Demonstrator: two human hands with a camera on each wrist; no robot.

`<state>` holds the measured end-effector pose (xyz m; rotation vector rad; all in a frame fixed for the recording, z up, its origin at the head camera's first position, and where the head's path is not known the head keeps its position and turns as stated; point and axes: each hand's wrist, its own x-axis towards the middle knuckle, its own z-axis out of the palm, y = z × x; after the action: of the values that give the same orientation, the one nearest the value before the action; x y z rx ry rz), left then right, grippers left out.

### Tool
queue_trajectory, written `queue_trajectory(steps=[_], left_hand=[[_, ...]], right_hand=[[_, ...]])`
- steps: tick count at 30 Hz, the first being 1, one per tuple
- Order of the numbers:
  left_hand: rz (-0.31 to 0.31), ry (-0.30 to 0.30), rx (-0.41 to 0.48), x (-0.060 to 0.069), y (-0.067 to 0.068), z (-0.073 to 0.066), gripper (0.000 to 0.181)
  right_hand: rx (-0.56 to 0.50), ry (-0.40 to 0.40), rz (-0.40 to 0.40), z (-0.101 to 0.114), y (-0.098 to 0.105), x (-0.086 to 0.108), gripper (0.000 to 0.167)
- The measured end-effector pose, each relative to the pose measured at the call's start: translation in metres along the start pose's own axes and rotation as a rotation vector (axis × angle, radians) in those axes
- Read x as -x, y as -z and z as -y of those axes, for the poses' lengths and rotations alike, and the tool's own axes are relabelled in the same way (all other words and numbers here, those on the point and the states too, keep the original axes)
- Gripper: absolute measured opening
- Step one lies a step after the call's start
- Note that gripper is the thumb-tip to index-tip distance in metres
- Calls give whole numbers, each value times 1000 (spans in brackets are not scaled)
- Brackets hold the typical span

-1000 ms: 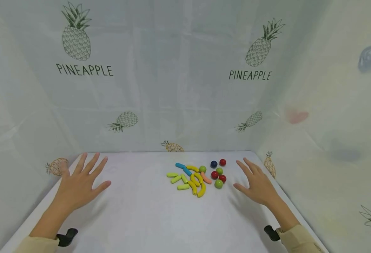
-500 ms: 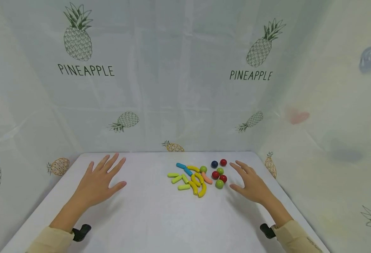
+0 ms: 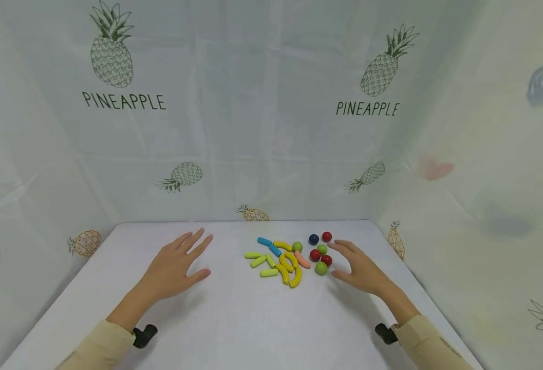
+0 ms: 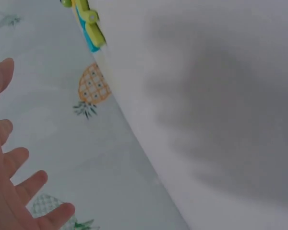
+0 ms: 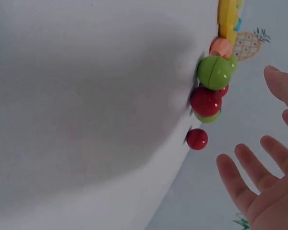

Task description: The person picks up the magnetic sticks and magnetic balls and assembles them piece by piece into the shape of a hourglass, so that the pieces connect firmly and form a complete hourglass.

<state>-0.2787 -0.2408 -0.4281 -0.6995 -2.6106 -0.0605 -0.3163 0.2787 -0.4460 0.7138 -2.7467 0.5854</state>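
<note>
My left hand [image 3: 169,271] is held above the left part of the white table with its fingers spread, holding nothing. Over the right side hovers my right hand [image 3: 361,271], fingers extended and thumb apart, also holding nothing. Just left of it lie small balls: a green ball [image 3: 321,268], a red ball [image 3: 326,261] and a dark blue ball [image 3: 314,239] among several. Beside these are yellow curved pieces [image 3: 295,277] shaped like bananas and a salmon curved piece [image 3: 302,260]. Short lime-green cylinders [image 3: 268,273] and blue cylinders [image 3: 264,241] sit at the cluster's left.
The white table [image 3: 234,329] reaches back to a pale hanging sheet [image 3: 253,128] printed with pineapples. More sheeting [image 3: 493,216] encloses the right side, and the left likewise. A black strap piece [image 3: 145,336] shows at the left wrist, another at the right.
My left hand has moved a good way right, towards the middle of the table. The right hand has shifted slightly left, closer to the balls. The small pieces have stayed put.
</note>
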Motion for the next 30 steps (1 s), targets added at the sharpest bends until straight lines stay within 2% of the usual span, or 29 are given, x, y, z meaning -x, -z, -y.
queue_trajectory(steps=[6, 11, 21, 26, 30], left_hand=[[36, -16, 46, -12, -10, -19, 86], [73, -30, 114, -23, -20, -36, 85], [244, -11, 337, -45, -43, -72, 80], [301, -18, 466, -55, -49, -89, 77], [335, -31, 537, -62, -59, -98, 76]], right_hand=[[-58, 4, 50, 1, -8, -6, 73], [-76, 8, 61, 1, -14, -10, 70], [-120, -26, 74, 1, -20, -13, 62], [-150, -14, 87, 2, -21, -14, 60], [-165, -21, 104, 4, -23, -15, 58]])
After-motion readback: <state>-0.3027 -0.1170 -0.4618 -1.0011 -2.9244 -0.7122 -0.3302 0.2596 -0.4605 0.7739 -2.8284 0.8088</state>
